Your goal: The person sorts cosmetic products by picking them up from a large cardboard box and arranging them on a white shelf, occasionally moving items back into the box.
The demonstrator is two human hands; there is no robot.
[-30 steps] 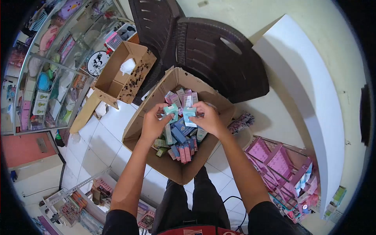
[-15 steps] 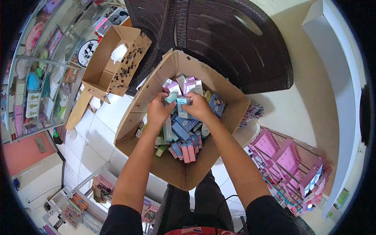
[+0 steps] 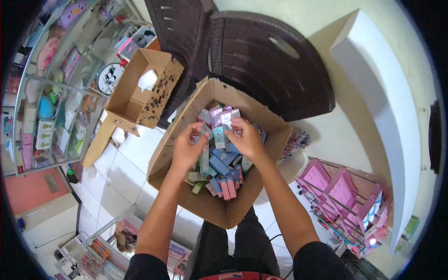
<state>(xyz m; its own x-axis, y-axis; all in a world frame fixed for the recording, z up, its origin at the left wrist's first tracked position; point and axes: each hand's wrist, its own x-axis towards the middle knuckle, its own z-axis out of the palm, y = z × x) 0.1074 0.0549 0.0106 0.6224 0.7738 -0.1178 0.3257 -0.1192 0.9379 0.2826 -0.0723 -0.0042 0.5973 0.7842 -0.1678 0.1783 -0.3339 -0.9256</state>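
Observation:
Both hands are inside a large cardboard box (image 3: 186, 205) full of small product boxes. My left hand (image 3: 187, 147) has its fingers curled but apart, beside a teal small box (image 3: 206, 133). My right hand (image 3: 247, 140) is open, its thumb near the edge of an upright white-and-teal small box (image 3: 220, 138). That small box stands between my two hands. Just beyond my fingers are purple-and-white small boxes (image 3: 216, 115). Nearer to me lie blue small boxes (image 3: 218, 164) and pink small boxes (image 3: 228, 187).
Dark brown woven plastic chairs (image 3: 270, 60) stand behind the box. On the left are a second cardboard box (image 3: 126, 100) holding white paper and a glass display case (image 3: 56, 93). A pink rack (image 3: 336, 191) stands at right on the white tiled floor (image 3: 114, 158).
My hands have spread slightly apart, and the fingers of my right hand have loosened from the white-and-teal small box. The camera view has shifted a little.

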